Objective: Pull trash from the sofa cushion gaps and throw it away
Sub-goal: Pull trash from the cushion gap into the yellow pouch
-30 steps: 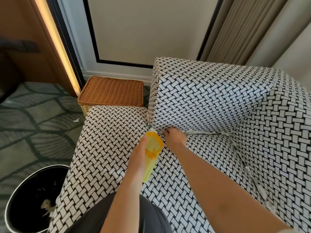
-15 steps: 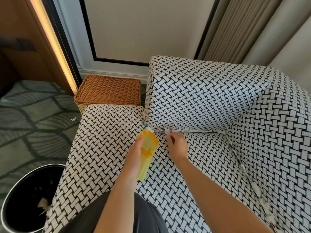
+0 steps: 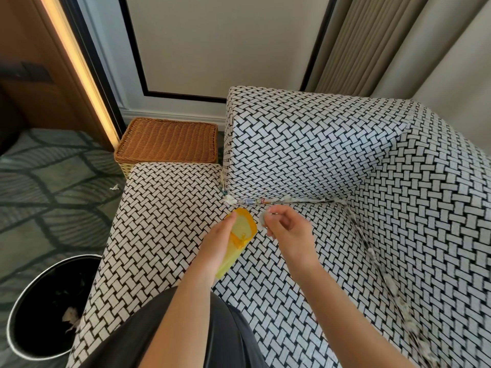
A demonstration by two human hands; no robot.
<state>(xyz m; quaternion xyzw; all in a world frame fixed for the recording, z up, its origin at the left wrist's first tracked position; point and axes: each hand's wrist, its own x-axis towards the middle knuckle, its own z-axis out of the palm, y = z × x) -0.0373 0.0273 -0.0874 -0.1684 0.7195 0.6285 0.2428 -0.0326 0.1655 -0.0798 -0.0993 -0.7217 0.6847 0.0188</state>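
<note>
Left hand grips cup; right pinches maybe-paper scrap.

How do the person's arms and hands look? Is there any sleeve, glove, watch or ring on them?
The left forearm and the right forearm are bare; no sleeve shows. The left hand and the right hand wear no gloves, and no watch, bracelet or ring is visible. The only clothing in view is a dark grey garment below the arms.

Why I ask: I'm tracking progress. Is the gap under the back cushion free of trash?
No, crumpled scraps lie wedged along the gap beneath the back cushion.
</note>
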